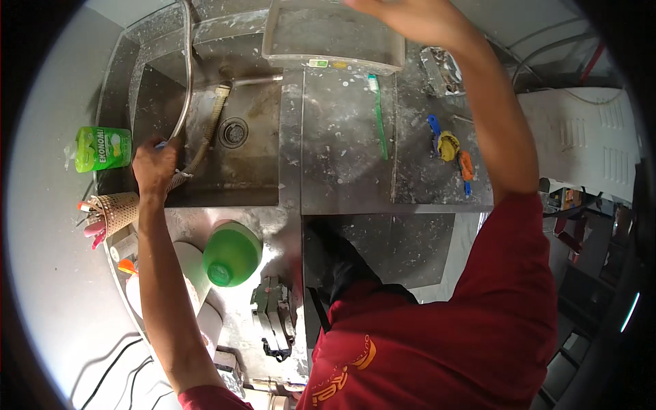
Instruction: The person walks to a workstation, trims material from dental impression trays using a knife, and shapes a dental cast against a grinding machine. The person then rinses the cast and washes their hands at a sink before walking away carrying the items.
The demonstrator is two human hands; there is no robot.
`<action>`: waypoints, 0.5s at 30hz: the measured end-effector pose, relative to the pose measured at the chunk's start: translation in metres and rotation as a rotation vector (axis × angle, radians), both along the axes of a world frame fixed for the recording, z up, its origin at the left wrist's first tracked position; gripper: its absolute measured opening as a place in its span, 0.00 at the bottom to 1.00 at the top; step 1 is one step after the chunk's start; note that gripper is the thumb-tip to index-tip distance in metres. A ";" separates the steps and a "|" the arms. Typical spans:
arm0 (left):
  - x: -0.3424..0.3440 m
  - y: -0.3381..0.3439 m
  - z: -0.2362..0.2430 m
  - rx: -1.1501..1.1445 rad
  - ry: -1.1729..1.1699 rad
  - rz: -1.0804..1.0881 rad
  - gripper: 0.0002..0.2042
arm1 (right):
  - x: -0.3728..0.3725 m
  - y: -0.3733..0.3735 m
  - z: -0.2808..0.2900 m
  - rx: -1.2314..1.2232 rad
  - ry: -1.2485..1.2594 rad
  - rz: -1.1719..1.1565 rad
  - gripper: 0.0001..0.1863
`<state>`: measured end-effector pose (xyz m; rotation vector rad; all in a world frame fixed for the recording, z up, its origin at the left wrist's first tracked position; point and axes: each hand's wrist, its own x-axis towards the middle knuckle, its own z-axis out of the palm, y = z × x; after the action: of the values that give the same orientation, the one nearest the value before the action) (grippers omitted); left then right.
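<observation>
At the left side of the sink, my left hand [156, 164] is closed around the lower end of a thin pale hose [187, 75], with a small bit of blue showing at the fingers. A ribbed beige drain hose [216, 116] lies in the steel sink [256, 164] beside that hand. My right arm reaches far forward, and my right hand [393, 12] is at the top edge of the picture, over a shallow grey tray [335, 61]. Its fingers are cut off by the picture's edge. On the steel counter below the tray lies a green toothbrush [379, 123].
A green pouch [102, 149] and a woven cup [117, 212] with tools stand left. A green jug [232, 254] and a dark metal block-like thing [273, 314] sit nearer me. Blue, yellow and orange small tools [447, 146] lie right, near a white louvred cabinet [581, 137].
</observation>
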<state>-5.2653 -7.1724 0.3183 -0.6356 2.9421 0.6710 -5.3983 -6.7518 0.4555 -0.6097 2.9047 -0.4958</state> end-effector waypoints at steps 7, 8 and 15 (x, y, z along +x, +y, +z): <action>0.026 0.011 0.009 -0.181 0.209 -0.050 0.20 | 0.144 0.180 -0.071 -0.010 -0.147 -0.298 0.18; 0.028 0.011 0.010 -0.108 0.182 -0.030 0.20 | 0.164 0.197 -0.083 0.072 -0.118 -0.393 0.17; 0.042 0.025 0.011 -0.243 0.271 -0.092 0.21 | 0.255 0.210 -0.156 0.093 0.055 -0.691 0.13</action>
<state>-5.2230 -7.1475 0.3294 -0.4521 3.3148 0.4247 -5.1431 -6.5416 0.2994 0.4259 3.1074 -0.4028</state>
